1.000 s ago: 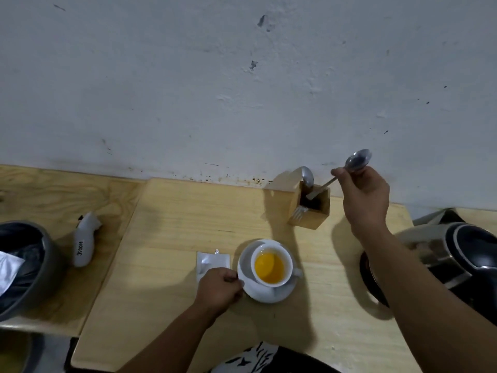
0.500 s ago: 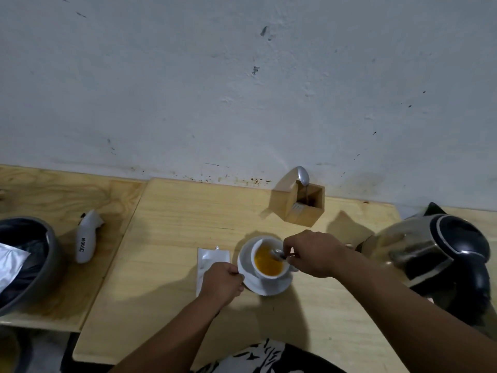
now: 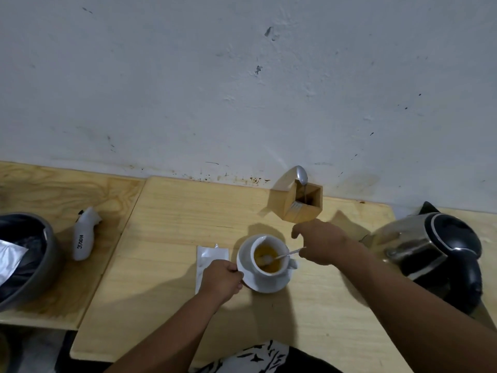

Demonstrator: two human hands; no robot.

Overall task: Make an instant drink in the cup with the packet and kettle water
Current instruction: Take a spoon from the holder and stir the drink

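Observation:
A white cup [image 3: 269,270] of orange-yellow drink stands on a white saucer [image 3: 279,284] in the middle of the wooden table [image 3: 166,211]. My right hand [image 3: 322,242] holds a metal spoon [image 3: 285,256] by its handle, with the bowl dipped in the drink. My left hand [image 3: 222,278] grips the saucer's left rim. The white packet [image 3: 208,258] lies flat just left of the saucer, partly under my left hand. The steel and black kettle [image 3: 435,251] stands at the right.
A wooden cutlery holder [image 3: 302,204] with another spoon stands by the wall behind the cup. On the lower table to the left lie a white handheld device [image 3: 84,236] and a grey bin [image 3: 27,259] with a black liner and a silver wrapper.
My right hand carried the spoon from above the cutlery holder down into the cup and has now drawn back to the right, with the spoon bowl resting in the drink. My left hand stayed on the saucer.

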